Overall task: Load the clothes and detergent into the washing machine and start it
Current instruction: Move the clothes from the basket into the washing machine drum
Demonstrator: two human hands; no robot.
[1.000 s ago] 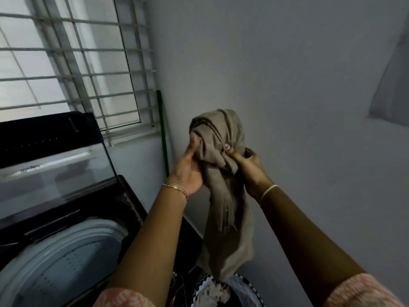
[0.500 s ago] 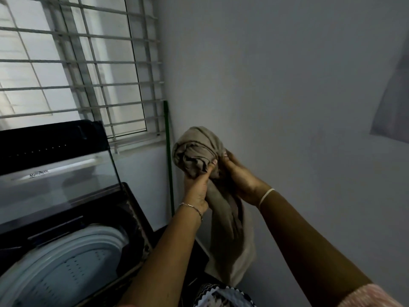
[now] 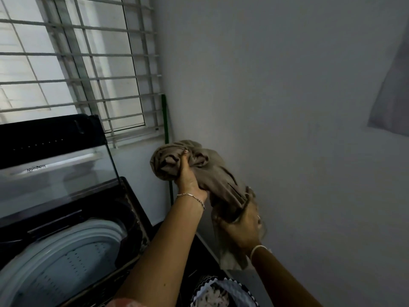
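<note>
Head view gives me the beige garment (image 3: 212, 171) held up right of the open washing machine drum (image 3: 88, 231), its long axis slanting away from it, left hand (image 3: 188, 178) gripping the nearer bunched end, right hand (image 3: 241, 227) clutching the farther end.

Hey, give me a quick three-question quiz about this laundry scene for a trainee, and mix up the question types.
1. True or false: the washing machine lid is raised.
2. What grips the beige garment? A) one hand B) both hands C) neither
3. Is the garment inside the drum yet?
Key: 1 true; 2 B, the left hand and right hand; 3 no, it is held in the air.
</note>
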